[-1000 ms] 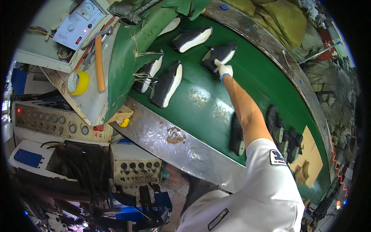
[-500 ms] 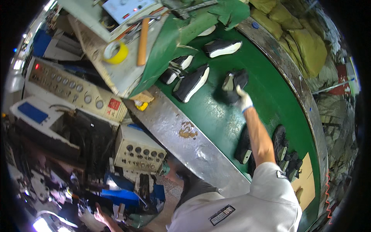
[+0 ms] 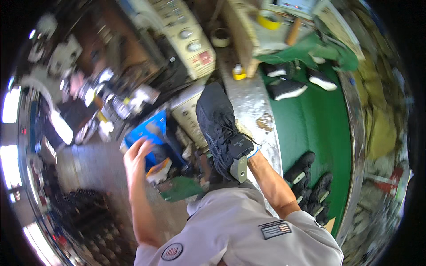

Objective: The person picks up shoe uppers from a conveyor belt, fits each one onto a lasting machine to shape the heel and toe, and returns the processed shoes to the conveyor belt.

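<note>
A black lace-up shoe (image 3: pixel 216 128) is held up in front of my body, its toe pointing away from me. The pale end of a shoe last (image 3: pixel 240 169) sticks out of its heel opening. My right hand (image 3: pixel 246 133), in a white glove, is closed on the shoe from its right side; the shoe hides most of the fingers. Out to the left is my left hand (image 3: pixel 136 156), bare and slightly smeared by motion. Its fingers are stretched out with nothing in them.
To the right runs a green belt (image 3: pixel 319 133) with a metal edge (image 3: pixel 265 113). Black shoes (image 3: pixel 301 167) lie on its near part, white-soled shoes (image 3: pixel 288 90) farther off. Beyond are yellow tape (image 3: pixel 269 21) and a wooden handle (image 3: pixel 293 32). A blue bin (image 3: pixel 153 131) and control panel (image 3: pixel 193 42) stand left.
My right hand has lifted the black shoe off the green belt and brought it in front of me. The view has turned left, and my left arm has swung up into plain sight.
</note>
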A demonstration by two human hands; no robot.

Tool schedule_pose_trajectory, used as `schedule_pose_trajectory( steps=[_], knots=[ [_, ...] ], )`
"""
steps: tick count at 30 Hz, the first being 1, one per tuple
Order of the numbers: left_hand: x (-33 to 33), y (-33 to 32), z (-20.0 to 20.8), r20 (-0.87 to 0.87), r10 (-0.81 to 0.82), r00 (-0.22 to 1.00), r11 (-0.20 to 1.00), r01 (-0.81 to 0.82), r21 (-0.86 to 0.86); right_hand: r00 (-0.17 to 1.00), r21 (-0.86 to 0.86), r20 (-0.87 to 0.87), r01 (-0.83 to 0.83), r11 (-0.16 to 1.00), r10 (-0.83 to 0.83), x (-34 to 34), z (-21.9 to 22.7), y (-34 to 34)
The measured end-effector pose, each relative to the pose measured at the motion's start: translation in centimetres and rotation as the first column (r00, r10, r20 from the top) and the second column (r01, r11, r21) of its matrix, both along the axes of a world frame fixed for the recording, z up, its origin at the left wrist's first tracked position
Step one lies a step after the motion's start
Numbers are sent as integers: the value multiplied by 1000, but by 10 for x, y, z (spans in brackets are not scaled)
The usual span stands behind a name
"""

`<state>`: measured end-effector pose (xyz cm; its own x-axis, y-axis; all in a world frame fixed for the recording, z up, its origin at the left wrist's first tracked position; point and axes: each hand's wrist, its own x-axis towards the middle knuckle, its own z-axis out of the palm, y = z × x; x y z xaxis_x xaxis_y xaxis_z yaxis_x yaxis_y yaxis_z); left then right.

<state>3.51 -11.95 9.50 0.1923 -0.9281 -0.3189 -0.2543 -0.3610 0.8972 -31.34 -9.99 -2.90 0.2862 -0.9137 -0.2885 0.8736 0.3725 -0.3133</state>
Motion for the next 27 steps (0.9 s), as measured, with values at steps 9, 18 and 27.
schedule_pose_trajectory(
  steps=[9,18,27],
  knots=[
    [49,-43,-35,-500,12,866,1000,-1,23,924,13,-291,-255,967,248,156,80,-35],
    [99,-55,-24,-284,348,894,907,-397,-139,842,-280,-537,-223,934,40,240,30,-76],
    [114,-61,-45,-586,377,717,754,-605,-255,960,-165,-280,-51,985,2,307,47,-124]
  ],
)
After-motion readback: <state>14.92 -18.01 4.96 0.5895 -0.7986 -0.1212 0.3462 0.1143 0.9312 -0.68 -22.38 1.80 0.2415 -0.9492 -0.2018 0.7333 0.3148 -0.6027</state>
